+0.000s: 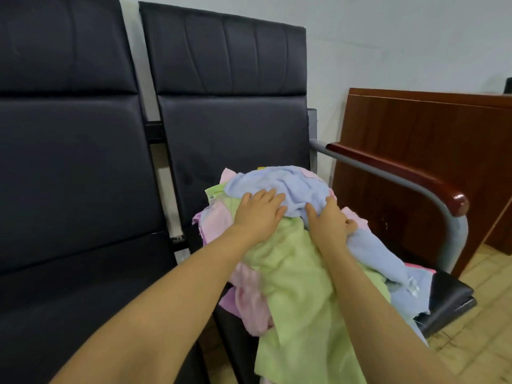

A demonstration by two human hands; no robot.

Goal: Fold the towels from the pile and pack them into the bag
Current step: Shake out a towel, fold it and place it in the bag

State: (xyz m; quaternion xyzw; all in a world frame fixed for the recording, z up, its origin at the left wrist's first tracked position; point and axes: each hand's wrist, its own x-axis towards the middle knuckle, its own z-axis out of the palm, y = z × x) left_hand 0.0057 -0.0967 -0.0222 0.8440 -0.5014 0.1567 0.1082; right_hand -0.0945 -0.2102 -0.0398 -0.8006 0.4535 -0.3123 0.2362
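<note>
resting on a black chair seat (448, 297), the pile of towels (277, 273) sits beside a wooden armrest (399, 173). the left hand (259, 214) lies flat, fingers spread, pressing the pile's top. the right hand (329, 220) grips a blue towel (291, 187), fingers curled into its folds above a green towel (299, 295).

Towel pile (291, 245) on chair seat (448, 297)
</note>
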